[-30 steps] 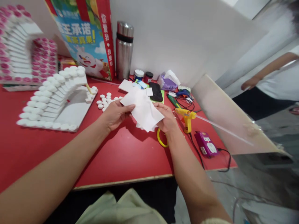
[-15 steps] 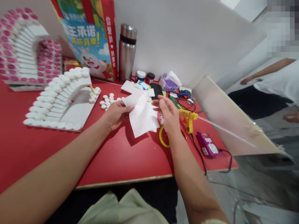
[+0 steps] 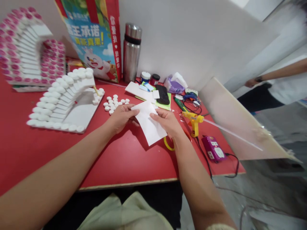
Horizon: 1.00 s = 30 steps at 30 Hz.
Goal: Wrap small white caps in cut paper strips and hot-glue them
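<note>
Between my two hands is a white sheet of paper (image 3: 150, 126), held above the red table (image 3: 115, 159). My left hand (image 3: 123, 117) pinches its upper left corner, thumb on top. On the right edge, my right hand (image 3: 168, 121) grips the sheet with the thumb across its face and the fingers behind. Beyond my left hand lies a pile of small white discs (image 3: 114, 103). Partly hidden under my right forearm is a yellow ring-shaped handle (image 3: 168, 144). Further left stands a white stair-like model (image 3: 61, 102) edged with white discs.
A yellow glue gun (image 3: 193, 119) with a clear stick lies right of my right hand, wired near a purple power strip (image 3: 213, 149). At the back are a steel flask (image 3: 131, 52), a printed bag (image 3: 96, 41) and a pink-and-white model (image 3: 31, 48). A person (image 3: 283, 76) stands beyond the partition.
My right hand has closed on the paper, where its fingers were apart beside it. The loosely spread paper now looks flatter and narrower. The person at right has shifted.
</note>
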Each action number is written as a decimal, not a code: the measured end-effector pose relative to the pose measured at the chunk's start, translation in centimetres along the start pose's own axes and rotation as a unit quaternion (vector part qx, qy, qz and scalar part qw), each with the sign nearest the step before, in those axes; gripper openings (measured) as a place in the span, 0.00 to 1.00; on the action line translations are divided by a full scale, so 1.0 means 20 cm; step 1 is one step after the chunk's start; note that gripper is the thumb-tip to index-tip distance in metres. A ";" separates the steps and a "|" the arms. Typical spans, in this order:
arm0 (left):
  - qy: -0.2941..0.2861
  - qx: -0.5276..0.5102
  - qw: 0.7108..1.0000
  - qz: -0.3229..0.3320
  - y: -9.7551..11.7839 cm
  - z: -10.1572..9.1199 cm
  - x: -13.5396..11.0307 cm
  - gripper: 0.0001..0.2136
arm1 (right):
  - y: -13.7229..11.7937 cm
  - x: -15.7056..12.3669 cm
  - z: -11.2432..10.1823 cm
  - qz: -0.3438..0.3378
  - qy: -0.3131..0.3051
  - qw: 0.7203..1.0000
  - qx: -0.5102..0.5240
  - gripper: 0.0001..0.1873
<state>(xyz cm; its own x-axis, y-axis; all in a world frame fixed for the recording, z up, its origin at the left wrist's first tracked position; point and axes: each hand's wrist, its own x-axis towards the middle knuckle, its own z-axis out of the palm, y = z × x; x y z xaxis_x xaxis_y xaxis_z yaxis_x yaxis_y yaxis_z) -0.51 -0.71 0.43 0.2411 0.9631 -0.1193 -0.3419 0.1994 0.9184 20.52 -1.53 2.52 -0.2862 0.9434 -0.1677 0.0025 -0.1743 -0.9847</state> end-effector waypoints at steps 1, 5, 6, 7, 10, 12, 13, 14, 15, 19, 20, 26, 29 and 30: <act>-0.004 0.001 1.000 -0.006 0.00 0.00 0.00 0.13 | 0.00 0.00 0.00 -0.003 0.002 1.000 0.009 0.24; -0.019 -0.018 0.999 -0.031 0.00 0.00 0.01 0.12 | 0.01 0.02 0.00 -0.020 0.016 0.999 0.036 0.25; -0.020 -0.028 0.999 -0.031 0.00 0.00 0.01 0.12 | 0.01 0.02 -0.01 -0.026 0.024 0.998 0.043 0.24; -0.021 -0.038 0.999 -0.027 0.01 -0.01 0.01 0.12 | 0.01 0.02 -0.01 -0.031 0.032 0.998 0.052 0.24; -0.018 -0.058 0.998 -0.003 0.01 0.00 0.01 0.11 | 0.01 0.03 -0.01 -0.031 0.049 0.996 0.068 0.21; -0.019 -0.054 0.998 0.008 0.02 0.00 0.00 0.11 | 0.01 0.03 -0.01 -0.030 0.058 0.996 0.063 0.17; -0.022 -0.047 0.999 0.010 0.02 0.01 -0.01 0.11 | 0.00 0.03 0.00 -0.033 0.065 0.996 0.058 0.15; -0.025 -0.041 0.999 0.011 0.03 0.01 -0.01 0.11 | 0.00 0.03 0.00 -0.039 0.075 0.995 0.055 0.12; -0.029 -0.037 0.999 0.013 0.03 0.01 -0.01 0.11 | 0.00 0.04 0.01 -0.044 0.086 0.994 0.053 0.10; -0.037 -0.040 0.998 0.020 0.02 0.01 -0.02 0.10 | 0.00 0.04 0.03 -0.052 0.105 0.992 0.040 0.06; -0.039 -0.044 0.998 0.022 0.02 0.00 -0.02 0.10 | 0.01 0.04 0.03 -0.053 0.102 0.993 0.032 0.06; -0.018 -0.045 0.999 0.024 0.02 0.00 -0.01 0.14 | 0.02 0.02 0.03 -0.120 0.089 0.984 -0.094 0.07; -0.017 -0.018 1.000 0.012 0.01 -0.01 -0.01 0.21 | 0.01 0.01 0.03 -0.153 0.092 0.971 -0.157 0.09; -0.019 -0.014 1.000 0.012 0.01 -0.01 0.00 0.22 | 0.01 0.01 0.03 -0.160 0.093 0.967 -0.173 0.10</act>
<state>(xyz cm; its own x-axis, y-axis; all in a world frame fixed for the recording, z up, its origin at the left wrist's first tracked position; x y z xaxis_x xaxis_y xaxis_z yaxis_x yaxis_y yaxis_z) -0.74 -0.69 0.50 0.2671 0.9602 -0.0820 -0.3728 0.1814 0.9100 19.92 -1.56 2.36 -0.1488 0.9733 0.1749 0.2710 0.2103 -0.9393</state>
